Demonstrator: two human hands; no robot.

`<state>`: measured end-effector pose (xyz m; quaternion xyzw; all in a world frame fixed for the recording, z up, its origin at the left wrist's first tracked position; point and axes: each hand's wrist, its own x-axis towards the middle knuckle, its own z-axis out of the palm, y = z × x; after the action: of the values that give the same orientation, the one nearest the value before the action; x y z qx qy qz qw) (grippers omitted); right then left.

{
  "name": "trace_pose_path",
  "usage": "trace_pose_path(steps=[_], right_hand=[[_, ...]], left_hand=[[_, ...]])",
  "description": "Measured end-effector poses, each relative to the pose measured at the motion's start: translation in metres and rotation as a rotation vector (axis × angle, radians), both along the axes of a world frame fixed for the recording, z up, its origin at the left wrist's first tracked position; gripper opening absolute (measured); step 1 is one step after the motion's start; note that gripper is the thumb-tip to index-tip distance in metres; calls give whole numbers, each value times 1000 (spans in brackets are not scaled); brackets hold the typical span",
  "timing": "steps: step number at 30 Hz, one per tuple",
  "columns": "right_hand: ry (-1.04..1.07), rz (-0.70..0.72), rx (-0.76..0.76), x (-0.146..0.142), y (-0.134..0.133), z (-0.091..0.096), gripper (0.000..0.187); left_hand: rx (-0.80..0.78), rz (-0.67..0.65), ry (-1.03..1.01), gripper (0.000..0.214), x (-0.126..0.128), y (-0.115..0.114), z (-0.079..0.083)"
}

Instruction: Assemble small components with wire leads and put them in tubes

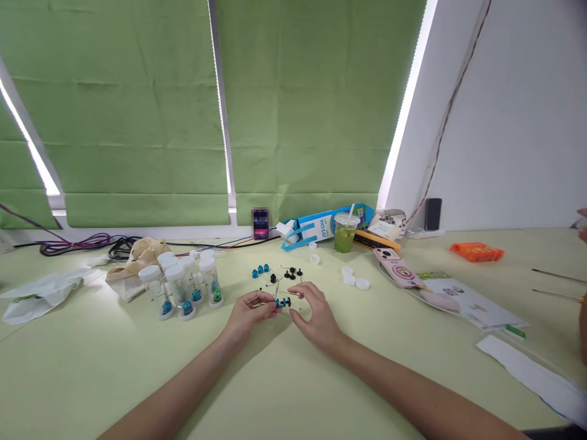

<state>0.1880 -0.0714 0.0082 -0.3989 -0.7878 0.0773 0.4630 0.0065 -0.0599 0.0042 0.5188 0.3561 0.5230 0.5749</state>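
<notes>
Between the thumb and fingers of my left hand [250,311] is a small blue-and-black fitting [281,303], lying sideways with its black end to the right. A thin metal rod [277,287] rises beside it. My right hand [320,319] is just right of the black end, thumb and fingers apart, and appears to hold nothing. Beyond the hands lie three small blue knobs [260,269] and several black wheel-like pieces [292,274]. Clear tubes with white caps [177,290] stand to the left, with blue or green pieces and thin rods inside.
Loose white caps [355,280] lie right of centre, before a green drink cup [345,234] and a blue bag [316,227]. Farther right are a pink phone [397,267], papers [458,299] and an orange object [477,252]. Another person's hand [583,225] shows at the right edge.
</notes>
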Motion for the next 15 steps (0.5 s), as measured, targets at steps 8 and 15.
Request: trace_pose_path(steps=[8, 15], right_hand=[[-36, 38, -20, -1, 0, -2, 38], [-39, 36, -50, -1, 1, -5, 41]], left_hand=[[13, -6, 3, 15, 1, 0, -1], [2, -3, 1, 15, 1, 0, -1]])
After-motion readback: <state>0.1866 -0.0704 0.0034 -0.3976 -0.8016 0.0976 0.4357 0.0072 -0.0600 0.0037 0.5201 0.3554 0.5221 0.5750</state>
